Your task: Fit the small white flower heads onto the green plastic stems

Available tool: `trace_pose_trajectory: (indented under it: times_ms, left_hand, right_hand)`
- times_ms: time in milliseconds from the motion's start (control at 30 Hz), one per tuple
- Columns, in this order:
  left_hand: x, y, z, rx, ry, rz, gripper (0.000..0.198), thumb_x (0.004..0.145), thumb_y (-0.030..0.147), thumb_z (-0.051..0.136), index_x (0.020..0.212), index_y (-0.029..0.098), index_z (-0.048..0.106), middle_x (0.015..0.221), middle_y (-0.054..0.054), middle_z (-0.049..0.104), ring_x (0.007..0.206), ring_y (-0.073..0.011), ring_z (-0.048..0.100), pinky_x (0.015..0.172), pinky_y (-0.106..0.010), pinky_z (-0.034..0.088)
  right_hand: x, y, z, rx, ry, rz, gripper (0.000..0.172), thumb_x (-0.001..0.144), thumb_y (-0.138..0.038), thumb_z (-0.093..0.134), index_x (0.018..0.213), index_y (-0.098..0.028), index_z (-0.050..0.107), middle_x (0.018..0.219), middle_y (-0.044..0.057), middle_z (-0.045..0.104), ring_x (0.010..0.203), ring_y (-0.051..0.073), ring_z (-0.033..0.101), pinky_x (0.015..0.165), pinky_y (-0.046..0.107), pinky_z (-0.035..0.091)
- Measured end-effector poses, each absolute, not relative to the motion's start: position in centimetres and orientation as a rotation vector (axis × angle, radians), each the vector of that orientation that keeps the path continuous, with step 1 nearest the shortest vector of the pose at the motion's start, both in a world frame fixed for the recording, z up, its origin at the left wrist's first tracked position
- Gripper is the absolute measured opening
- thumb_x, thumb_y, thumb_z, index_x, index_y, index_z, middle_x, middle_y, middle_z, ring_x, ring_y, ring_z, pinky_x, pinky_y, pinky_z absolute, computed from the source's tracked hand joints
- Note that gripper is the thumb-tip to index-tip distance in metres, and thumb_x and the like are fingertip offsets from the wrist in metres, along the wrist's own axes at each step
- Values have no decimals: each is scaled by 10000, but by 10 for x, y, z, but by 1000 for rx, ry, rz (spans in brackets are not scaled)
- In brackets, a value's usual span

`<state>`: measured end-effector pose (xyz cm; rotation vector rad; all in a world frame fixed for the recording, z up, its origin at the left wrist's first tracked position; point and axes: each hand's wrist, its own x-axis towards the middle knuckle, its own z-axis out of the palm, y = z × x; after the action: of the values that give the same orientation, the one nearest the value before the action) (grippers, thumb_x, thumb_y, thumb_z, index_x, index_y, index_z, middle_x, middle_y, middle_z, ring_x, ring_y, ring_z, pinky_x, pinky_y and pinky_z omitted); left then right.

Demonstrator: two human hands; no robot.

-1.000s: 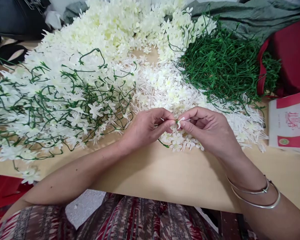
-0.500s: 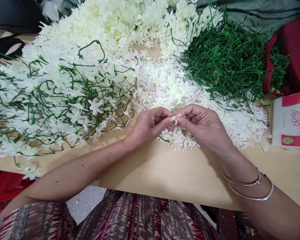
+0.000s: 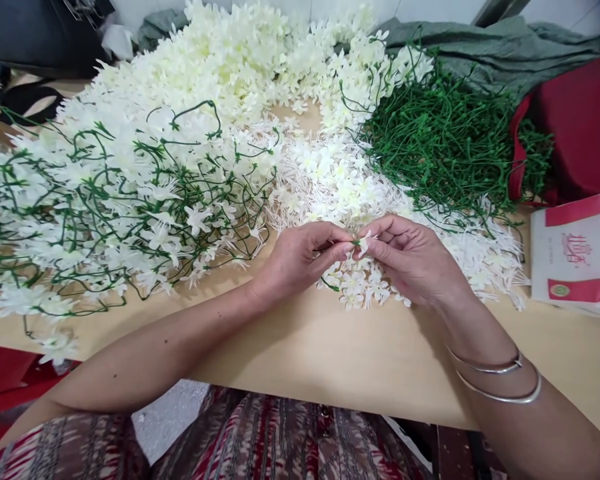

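My left hand point(image 3: 303, 261) pinches a green plastic stem point(image 3: 356, 242) between thumb and forefinger; most of that stem is hidden by the fingers. Against its tip is a small white artificial flower point(image 3: 365, 245), which my right hand point(image 3: 416, 259) holds in a pinch. Both sets of fingertips nearly meet just above the table. Under and behind the hands spread loose white blossoms point(image 3: 353, 287) and thin white stamens point(image 3: 300, 197). To the left lies a heap of white flowers joined to green stems point(image 3: 153, 233).
A tangled pile of green stems point(image 3: 445, 133) sits at the back right, beside a red bag point(image 3: 580, 127). A white and red paper packet point(image 3: 575, 257) lies at the right. More white petals point(image 3: 230, 47) are heaped at the back. A black bag point(image 3: 45, 37) stands at the back left.
The flower has turned between my fingers, and a green stem tip now shows against it. Both hands have shifted slightly to the right. The camera view has tilted up a little.
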<state>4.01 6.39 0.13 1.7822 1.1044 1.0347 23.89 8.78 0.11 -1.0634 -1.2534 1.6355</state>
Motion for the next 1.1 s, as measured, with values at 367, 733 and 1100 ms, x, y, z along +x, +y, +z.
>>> trace_pose_trajectory:
  times_ms: [367,733,1100]
  left_hand:
    - [40,64,-7,1679,1049,1086,207,969,352,703,896,161,730,786,-27,757,694,-93,663,645,-198,508]
    - [40,67,-5,1710,1099,1084,214,969,357,689,876,168,723,771,-25,744,686,-105,642,648,-215,494]
    - [40,59,22,1990,1026,1217,119,991,273,657,927,180,694,813,-33,752,666,-101,661,632,-221,506]
  right_hand:
    - [236,86,-5,-1077,-1352,1529,252,699,-456,922,746,-288,740,724,-17,734,683,160,672,662,333,585]
    - [231,88,-6,-1043,-1411,1480,263,761,-456,865,766,-248,705,728,-23,705,674,130,634,636,294,535]
    - [271,109,15,-1043,-1214,964,209,781,-427,865,826,-306,701,822,8,700,787,208,678,855,428,584]
